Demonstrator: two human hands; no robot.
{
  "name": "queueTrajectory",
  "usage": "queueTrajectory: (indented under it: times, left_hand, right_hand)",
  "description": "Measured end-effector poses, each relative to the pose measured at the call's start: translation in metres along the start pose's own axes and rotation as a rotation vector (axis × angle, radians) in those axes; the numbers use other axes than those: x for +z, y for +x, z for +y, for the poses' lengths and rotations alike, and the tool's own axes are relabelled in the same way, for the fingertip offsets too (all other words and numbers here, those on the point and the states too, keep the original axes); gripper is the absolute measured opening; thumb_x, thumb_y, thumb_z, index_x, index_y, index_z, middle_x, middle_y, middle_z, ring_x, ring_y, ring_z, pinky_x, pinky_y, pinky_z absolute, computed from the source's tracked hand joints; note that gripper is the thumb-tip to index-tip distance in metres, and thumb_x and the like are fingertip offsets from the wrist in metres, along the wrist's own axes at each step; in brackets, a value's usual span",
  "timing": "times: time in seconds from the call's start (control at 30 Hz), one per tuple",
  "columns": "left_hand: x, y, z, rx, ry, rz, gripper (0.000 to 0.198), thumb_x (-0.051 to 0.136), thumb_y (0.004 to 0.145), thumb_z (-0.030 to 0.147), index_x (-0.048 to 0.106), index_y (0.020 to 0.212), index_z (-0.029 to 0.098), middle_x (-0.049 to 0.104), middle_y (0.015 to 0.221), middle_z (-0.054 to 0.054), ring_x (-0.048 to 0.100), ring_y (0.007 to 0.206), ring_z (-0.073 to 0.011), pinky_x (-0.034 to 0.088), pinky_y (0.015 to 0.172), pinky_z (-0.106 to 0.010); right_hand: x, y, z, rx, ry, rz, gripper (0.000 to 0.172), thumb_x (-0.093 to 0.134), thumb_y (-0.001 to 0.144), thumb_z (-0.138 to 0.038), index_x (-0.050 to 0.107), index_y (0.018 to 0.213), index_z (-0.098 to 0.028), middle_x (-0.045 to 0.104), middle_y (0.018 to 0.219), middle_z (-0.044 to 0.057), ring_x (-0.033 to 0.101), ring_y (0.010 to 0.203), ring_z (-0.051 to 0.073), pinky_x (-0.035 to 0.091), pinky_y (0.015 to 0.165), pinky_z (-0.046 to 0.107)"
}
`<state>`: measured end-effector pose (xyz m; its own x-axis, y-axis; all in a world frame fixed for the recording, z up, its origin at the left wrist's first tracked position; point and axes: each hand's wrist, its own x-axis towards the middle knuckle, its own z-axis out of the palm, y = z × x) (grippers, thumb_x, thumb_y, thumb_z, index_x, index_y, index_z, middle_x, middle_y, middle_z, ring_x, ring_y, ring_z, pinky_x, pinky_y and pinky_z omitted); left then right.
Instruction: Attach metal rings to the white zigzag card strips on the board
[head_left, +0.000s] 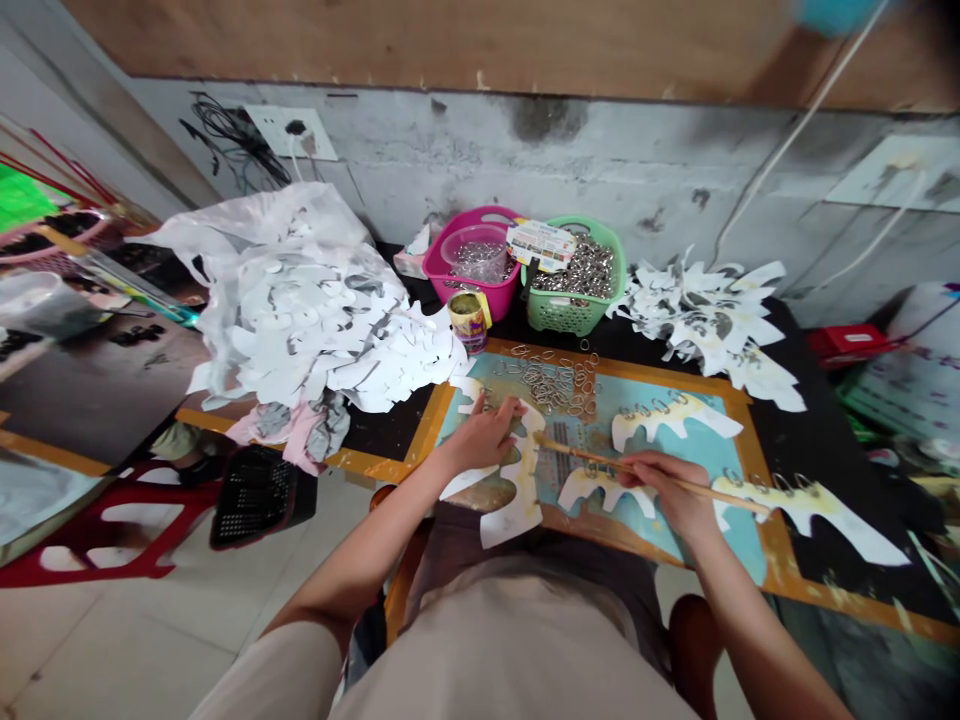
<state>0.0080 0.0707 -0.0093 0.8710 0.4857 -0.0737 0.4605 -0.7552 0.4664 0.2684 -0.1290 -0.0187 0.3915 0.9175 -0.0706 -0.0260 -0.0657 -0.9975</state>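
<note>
My right hand [675,488] grips a long thin wooden stick [581,452]; whether its tip has bristles I cannot tell. The tip touches a white scalloped cut-out piece [514,515] with yellowish smears. On the left part of that piece lies my left hand [484,438], its fingers spread. Several small metal rings [551,380] are scattered just beyond the hands. To the right, similar white pieces carry metal rings along their smeared edges: an upper one [679,415], a lower one [592,490] and one at the far right [847,520].
Behind the work mat [720,400] stand an opened can [469,318], a pink basket [442,265] and a green basket [566,318] of metal rings. White cut-outs are heaped at left [300,320] and right [712,320]. A black crate [262,500] sits lower left.
</note>
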Motion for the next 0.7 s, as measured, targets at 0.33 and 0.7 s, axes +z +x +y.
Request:
queueTrajectory:
  times: [0.33, 0.7]
  left_hand:
    - [-0.0018, 0.0007, 0.0016, 0.002, 0.001, -0.002, 0.053, 0.050, 0.086, 0.018, 0.025, 0.132, 0.020, 0.058, 0.134, -0.012, 0.053, 0.126, -0.0245, 0.006, 0.118, -0.057]
    - [-0.0009, 0.0016, 0.0011, 0.004, 0.005, 0.000, 0.054, 0.051, 0.084, 0.016, 0.026, 0.132, 0.020, 0.058, 0.133, -0.013, 0.053, 0.126, -0.0244, 0.005, 0.118, -0.057]
  right_hand:
    - [0.0013, 0.0066, -0.0050, -0.030, 0.098, -0.018, 0.010, 0.072, 0.076, -0.027, 0.078, 0.079, -0.020, 0.070, 0.062, 0.005, 0.066, 0.053, 0.019, 0.056, 0.050, 0.027]
    - [0.0040, 0.0109, -0.0090, -0.003, 0.092, -0.052, 0.011, 0.071, 0.073, -0.026, 0.078, 0.078, -0.018, 0.070, 0.061, 0.006, 0.066, 0.052, 0.019, 0.055, 0.049, 0.027]
